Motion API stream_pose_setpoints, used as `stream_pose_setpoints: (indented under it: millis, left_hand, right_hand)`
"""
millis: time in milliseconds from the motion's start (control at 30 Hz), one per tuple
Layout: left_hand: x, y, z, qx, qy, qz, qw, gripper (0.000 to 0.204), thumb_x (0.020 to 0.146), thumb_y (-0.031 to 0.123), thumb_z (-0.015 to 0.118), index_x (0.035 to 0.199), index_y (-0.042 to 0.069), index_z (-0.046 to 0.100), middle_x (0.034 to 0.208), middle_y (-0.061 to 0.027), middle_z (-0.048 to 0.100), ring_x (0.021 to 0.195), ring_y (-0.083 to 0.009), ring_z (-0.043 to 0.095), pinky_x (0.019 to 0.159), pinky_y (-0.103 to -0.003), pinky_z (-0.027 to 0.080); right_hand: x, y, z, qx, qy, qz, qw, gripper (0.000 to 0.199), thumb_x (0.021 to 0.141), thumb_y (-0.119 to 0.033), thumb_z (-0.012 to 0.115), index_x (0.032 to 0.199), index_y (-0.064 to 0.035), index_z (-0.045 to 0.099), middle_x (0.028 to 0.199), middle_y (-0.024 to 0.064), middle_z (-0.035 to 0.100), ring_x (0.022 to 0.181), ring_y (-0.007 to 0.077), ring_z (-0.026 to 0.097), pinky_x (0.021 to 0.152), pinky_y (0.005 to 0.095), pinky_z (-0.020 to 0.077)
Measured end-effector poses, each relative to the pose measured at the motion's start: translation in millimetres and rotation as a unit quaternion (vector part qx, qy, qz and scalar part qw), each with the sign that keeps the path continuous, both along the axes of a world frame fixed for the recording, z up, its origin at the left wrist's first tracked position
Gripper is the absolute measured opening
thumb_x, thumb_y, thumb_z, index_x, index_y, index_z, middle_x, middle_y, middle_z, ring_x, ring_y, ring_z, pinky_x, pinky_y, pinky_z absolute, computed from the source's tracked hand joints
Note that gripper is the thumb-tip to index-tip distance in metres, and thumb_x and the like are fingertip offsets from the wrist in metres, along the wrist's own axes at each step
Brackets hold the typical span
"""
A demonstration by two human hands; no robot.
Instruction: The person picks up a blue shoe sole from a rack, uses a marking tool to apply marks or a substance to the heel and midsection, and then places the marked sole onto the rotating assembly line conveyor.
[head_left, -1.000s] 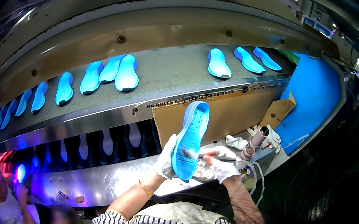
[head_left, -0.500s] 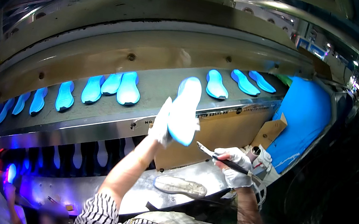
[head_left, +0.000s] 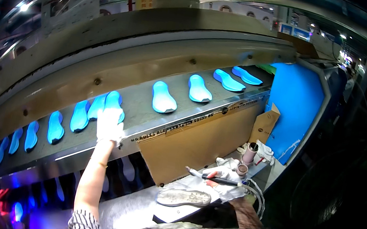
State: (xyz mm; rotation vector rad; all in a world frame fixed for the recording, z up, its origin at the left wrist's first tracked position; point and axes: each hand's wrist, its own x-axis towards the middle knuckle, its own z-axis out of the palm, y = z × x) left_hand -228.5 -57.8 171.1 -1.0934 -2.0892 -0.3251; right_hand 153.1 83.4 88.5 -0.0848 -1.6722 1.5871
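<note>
My left hand point(head_left: 109, 126), in a white glove, reaches over the conveyor belt with its fingers stretched out. They lie over the lower part of a bright blue shoe sole point(head_left: 114, 100), and the glare hides how they touch it. Just right of it, another blue sole point(head_left: 164, 97) lies alone on the belt. My right hand point(head_left: 226, 180), also gloved, is closed round a black pen-shaped tool point(head_left: 217, 180) with a pointed metal tip aimed left and a pale cable behind. Below that tool, a dirty whitish shoe sole point(head_left: 183, 198) rests on the metal bench point(head_left: 125, 216).
More blue soles line the belt point(head_left: 137, 115) on both sides. A cardboard sheet point(head_left: 203, 142) stands against its front. Near my right hand are a pink cup point(head_left: 249, 154) and a white cloth point(head_left: 264, 152). A blue panel point(head_left: 296, 109) closes the right end. Dark soles hang below the belt.
My left hand has let go of the blue sole it held up and moved left to another on the belt. The right hand keeps the tool, now lower. The view has shifted right.
</note>
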Motion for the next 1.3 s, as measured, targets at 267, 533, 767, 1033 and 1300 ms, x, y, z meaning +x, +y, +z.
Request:
stream_pose_setpoints:
  millis: [267,533,767,1033,1300]
  left_hand:
    - [34.6,-45.7,-26.2,0.157,-0.187,-0.141,0.959,0.028,0.078,0.030,0.057,0.096,0.010,0.064,0.098,-0.0126,0.061,0.099,-0.0316,0.055,0.088,-0.042,0.042]
    - [69.5,-84.5,21.3,0.455,-0.540,-0.393,0.589,0.038,0.085,0.042,0.045,0.090,0.010,0.064,0.092,-0.0116,0.062,0.093,-0.0338,0.057,0.084,-0.045,0.045]
    - [166.4,-38.1,-58.2,0.325,-0.842,-0.417,0.111,0.052,0.091,0.053,0.035,0.084,0.011,0.065,0.087,-0.0107,0.063,0.088,-0.0356,0.058,0.080,-0.047,0.047]
    - [219.1,-18.9,-105.2,0.345,-0.875,-0.312,0.130,0.057,0.088,0.059,0.036,0.107,0.009,0.057,0.096,-0.0156,0.061,0.090,-0.0368,0.059,0.082,-0.050,0.048]
    - [238.0,-14.2,-147.4,0.313,-0.874,-0.333,0.165,0.063,0.087,0.062,0.037,0.114,0.007,0.052,0.103,-0.0176,0.059,0.091,-0.0343,0.059,0.082,-0.047,0.048]
  right_hand:
    - [-15.1,0.7,-12.9,-0.012,-0.030,0.019,0.999,0.016,0.071,0.005,0.069,0.084,-0.0012,0.060,0.085,0.0108,0.065,0.077,0.0145,0.063,0.069,0.0262,0.0504]
    - [-21.0,-3.6,-23.8,-0.034,-0.045,0.040,0.998,0.015,0.072,0.002,0.069,0.084,-0.0011,0.060,0.083,0.0105,0.065,0.074,0.0140,0.063,0.067,0.0258,0.0505]
    - [-19.7,-7.8,-29.3,-0.045,-0.052,0.048,0.996,0.015,0.073,0.000,0.069,0.084,-0.0011,0.060,0.081,0.0102,0.065,0.072,0.0135,0.063,0.065,0.0254,0.0506]
    - [-23.1,-9.6,-28.1,-0.054,-0.054,0.056,0.995,0.014,0.073,-0.003,0.069,0.084,-0.0010,0.059,0.078,0.0098,0.065,0.069,0.0130,0.063,0.063,0.0250,0.0508]
    - [-20.9,-16.4,-21.3,-0.081,-0.027,0.011,0.996,0.015,0.074,-0.006,0.069,0.084,-0.0010,0.059,0.076,0.0095,0.065,0.067,0.0125,0.063,0.061,0.0246,0.0509]
